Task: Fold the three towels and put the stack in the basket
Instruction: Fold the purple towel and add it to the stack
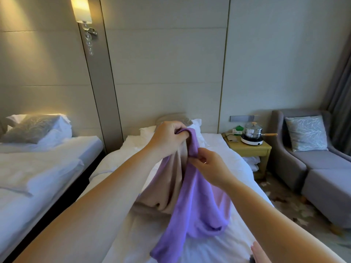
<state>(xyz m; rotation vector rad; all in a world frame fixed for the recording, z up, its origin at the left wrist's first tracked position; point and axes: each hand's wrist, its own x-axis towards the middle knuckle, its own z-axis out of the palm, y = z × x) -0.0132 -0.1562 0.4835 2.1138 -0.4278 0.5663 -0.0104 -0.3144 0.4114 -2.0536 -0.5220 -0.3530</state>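
A purple towel (191, 209) hangs in the air over the white bed (224, 158). My left hand (168, 136) grips its top edge, raised high. Just below and to the right, my right hand (209, 168) pinches the same edge. A beige towel (170, 179) hangs bunched with the purple one under my left hand, and its lower part lies on the bed. Something pink (259, 252) shows at the bottom right edge, too cut off to identify. No basket is in view.
A second bed (38, 164) stands on the left with a gap between. Pillows (176, 118) lie at the head of my bed. A wooden nightstand (250, 149) with a steel pot (252, 132) is on the right, then a grey armchair (311, 158).
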